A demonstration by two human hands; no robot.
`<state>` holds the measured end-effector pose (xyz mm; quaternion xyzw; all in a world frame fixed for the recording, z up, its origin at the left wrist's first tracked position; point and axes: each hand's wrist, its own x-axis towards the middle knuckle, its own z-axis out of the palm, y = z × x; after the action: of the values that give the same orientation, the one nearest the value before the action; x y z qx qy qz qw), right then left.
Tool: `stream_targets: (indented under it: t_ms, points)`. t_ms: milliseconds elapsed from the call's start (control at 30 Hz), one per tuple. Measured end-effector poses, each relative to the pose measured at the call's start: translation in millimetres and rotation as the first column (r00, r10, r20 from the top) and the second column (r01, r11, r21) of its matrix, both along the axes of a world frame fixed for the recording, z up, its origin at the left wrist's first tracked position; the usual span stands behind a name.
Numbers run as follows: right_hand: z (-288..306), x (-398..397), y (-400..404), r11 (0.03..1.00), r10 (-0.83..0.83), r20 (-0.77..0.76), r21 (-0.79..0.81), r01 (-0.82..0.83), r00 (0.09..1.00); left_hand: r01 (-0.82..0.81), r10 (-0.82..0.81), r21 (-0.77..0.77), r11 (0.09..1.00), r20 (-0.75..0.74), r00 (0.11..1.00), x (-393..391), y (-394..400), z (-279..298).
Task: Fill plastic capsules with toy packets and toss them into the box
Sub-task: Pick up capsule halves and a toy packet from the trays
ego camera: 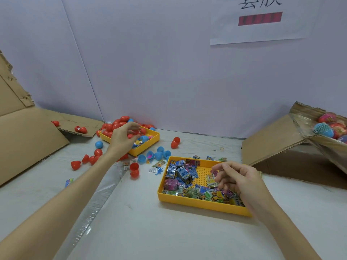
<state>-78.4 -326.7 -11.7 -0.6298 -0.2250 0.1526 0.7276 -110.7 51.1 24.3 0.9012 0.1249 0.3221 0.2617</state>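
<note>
At the far left stands a yellow tray [148,145] heaped with red capsule halves [112,126]. My left hand [122,137] reaches into it, fingers and thumb curled round a red capsule [130,136]. Closer to me, a second yellow tray [197,202] holds several small toy packets [183,172]. My right hand [238,179] hovers over that tray with its fingers bent, pinching a toy packet [211,181] at the fingertips. A tilted cardboard box [277,141] at the right holds finished wrapped capsules [328,126].
Loose red capsule halves [88,160] and blue capsule halves [158,154] lie scattered on the white table between the trays. Flattened cardboard [28,136] covers the left side. A strip of clear tape [101,196] runs under my left forearm. A white wall closes the back.
</note>
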Motion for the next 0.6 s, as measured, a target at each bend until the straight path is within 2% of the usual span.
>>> stream_targets:
  t_ms: [133, 233, 333, 467, 600]
  points:
    - [2, -5, 3, 0.998, -0.04, 0.071, -0.039, 0.043, 0.997, 0.177, -0.171, -0.099, 0.979, 0.058, 0.983, -26, -55, 7]
    - [5, -13, 9, 0.993, -0.079, 0.185, -0.076, 0.094, 0.98, 0.371, -0.355, -0.181, 0.911, 0.119, 0.927, -44, -116, 1]
    - [6, -18, 11, 0.99, -0.065, 0.25, -0.108, 0.095, 0.966, 0.484, -0.464, -0.206, 0.85, 0.141, 0.875, -53, -170, -11]
    - [4, -17, 4, 0.986, -0.061, 0.297, -0.133, 0.104, 0.953, 0.549, -0.531, -0.212, 0.809, 0.138, 0.836, -55, -203, -27]
    - [2, -11, 0, 0.984, -0.093, 0.209, -0.128, 0.122, 0.973, 0.533, -0.507, -0.29, 0.795, 0.166, 0.846, -56, -199, -37]
